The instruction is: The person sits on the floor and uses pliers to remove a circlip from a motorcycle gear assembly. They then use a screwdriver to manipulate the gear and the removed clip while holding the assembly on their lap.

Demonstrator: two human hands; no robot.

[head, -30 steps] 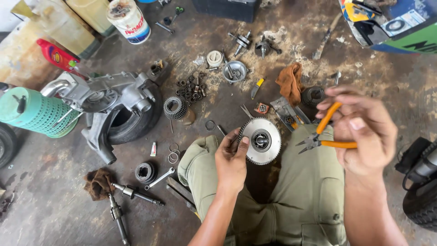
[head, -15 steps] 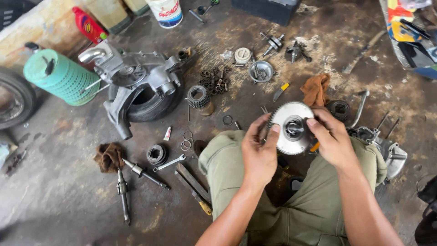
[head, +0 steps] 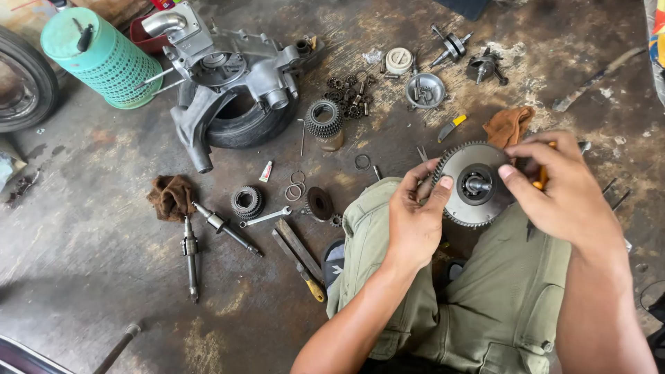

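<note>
Both hands on a toothed clutch wheel, held over the lap.

The left hand [head: 415,221] pinches the rim of the toothed metal wheel [head: 473,185] with thumb and fingertips at its left edge, while the right hand [head: 561,194] clasps the right side, thumb pressed beside the hub, an orange-handled tool [head: 542,174] tucked under its fingers. The wheel looks solid steel, heavy and stiff, likely oily, so the toothed rim seems the surest hold and the smooth face the slippery part. It sits above the knees in olive trousers [head: 499,298], just off the concrete floor [head: 83,277]. Beyond, near the floor's far edge: an engine casing [head: 235,76] on a small tyre [head: 239,121], a green mesh cylinder [head: 104,62] and a gear cluster [head: 324,119]. Left of the knee lie a wrench [head: 267,217], shafts [head: 225,227] and a brown rag [head: 171,196], crowding any set-down spot.
</note>
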